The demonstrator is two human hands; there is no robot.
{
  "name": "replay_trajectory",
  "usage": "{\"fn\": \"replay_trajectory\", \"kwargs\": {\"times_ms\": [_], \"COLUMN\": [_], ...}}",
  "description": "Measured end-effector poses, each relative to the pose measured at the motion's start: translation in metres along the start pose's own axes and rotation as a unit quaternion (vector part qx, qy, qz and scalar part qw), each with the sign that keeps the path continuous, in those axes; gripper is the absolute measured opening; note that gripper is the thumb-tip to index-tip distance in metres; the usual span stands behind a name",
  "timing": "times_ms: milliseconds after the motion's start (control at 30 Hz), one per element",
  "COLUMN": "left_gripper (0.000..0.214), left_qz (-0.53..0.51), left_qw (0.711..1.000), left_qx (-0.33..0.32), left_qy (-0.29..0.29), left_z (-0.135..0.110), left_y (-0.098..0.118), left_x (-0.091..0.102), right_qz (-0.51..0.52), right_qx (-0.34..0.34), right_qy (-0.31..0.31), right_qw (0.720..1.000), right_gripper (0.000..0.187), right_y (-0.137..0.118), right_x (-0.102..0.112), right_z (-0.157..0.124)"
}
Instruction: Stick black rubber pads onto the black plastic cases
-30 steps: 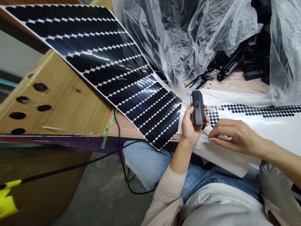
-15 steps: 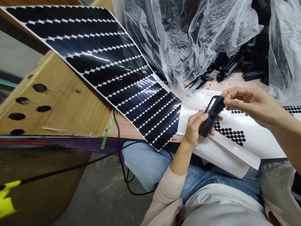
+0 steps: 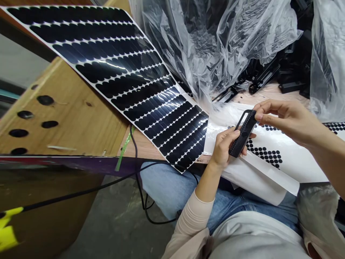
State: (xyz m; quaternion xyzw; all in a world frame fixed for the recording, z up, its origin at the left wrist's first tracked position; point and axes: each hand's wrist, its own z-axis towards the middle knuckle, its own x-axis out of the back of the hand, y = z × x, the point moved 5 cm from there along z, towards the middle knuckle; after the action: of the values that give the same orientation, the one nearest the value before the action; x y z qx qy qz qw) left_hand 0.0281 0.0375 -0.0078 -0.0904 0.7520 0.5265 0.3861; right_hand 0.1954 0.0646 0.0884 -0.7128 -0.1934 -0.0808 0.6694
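While the left is crossed by a sheet of black stickers, the far side is filled by clear plastic, and a dotted white sheet is spread at right. By the left hand, its fingers wrapped around the near end, and the right hand, its thumb and fingertips pinching the far end, 1 black slotted part is held aslant above the white sheet.
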Motion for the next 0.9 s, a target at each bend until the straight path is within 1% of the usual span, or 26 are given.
{"fn": "replay_trajectory", "kwargs": {"times_ms": [200, 367, 567, 900], "left_gripper": [0.046, 0.046, 0.043, 0.044], "left_qz": [0.006, 0.013, 0.008, 0.003], "left_qw": [1.000, 1.000, 1.000, 1.000], "left_qx": [0.006, 0.005, -0.001, 0.009], "left_qy": [0.015, 0.024, 0.018, 0.020], "left_z": [-0.0013, -0.0023, -0.0019, -0.0029], "left_y": [0.0002, -0.0001, -0.0015, -0.0002], "left_x": [0.0001, 0.0007, 0.0006, 0.0002], "right_qz": [-0.027, -0.060, -0.093, -0.106], "right_qx": [0.009, 0.039, 0.060, 0.065], "right_qy": [0.008, 0.004, 0.007, 0.026], "right_qw": [1.000, 0.997, 0.994, 0.992], "right_gripper": [0.050, 0.045, 0.041, 0.031], "right_y": [-0.0039, -0.0057, -0.0069, -0.0031], "right_x": [-0.0009, -0.0016, -0.0019, -0.0020], "right_z": [0.0004, 0.0015, 0.0006, -0.0050]}}
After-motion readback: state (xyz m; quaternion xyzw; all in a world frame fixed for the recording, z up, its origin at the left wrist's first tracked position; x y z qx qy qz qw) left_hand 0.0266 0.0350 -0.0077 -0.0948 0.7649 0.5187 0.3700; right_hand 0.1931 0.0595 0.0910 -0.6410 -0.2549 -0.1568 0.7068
